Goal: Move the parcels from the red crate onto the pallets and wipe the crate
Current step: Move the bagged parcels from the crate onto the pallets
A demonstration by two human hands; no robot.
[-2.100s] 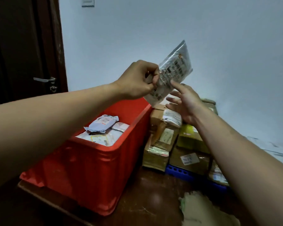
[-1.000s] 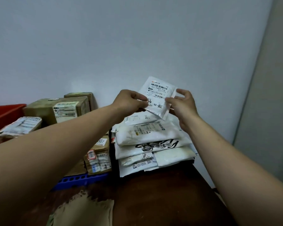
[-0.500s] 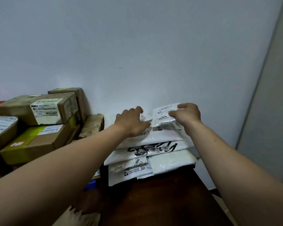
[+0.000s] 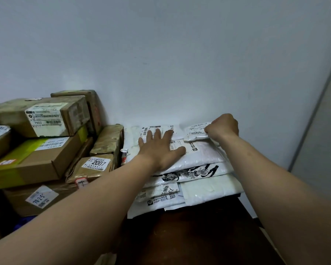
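Note:
A small white parcel (image 4: 196,131) marked 1004 lies on top of a stack of white mailer bags (image 4: 199,169) against the wall. My right hand (image 4: 224,127) pinches its right edge with curled fingers. My left hand (image 4: 161,148) lies flat, fingers spread, pressing on the top bags of the same stack. The red crate is out of view.
Brown cardboard boxes (image 4: 40,115) with labels are piled at the left, one labelled 2007 (image 4: 97,163). A sliver of blue pallet (image 4: 23,221) shows beneath them. A dark wooden surface (image 4: 189,236) lies in front. The wall (image 4: 161,54) is close behind the stacks.
The small parcel was carried from the red crate to the white stack and lowered onto it. My left hand let go of it and flattened on the bags.

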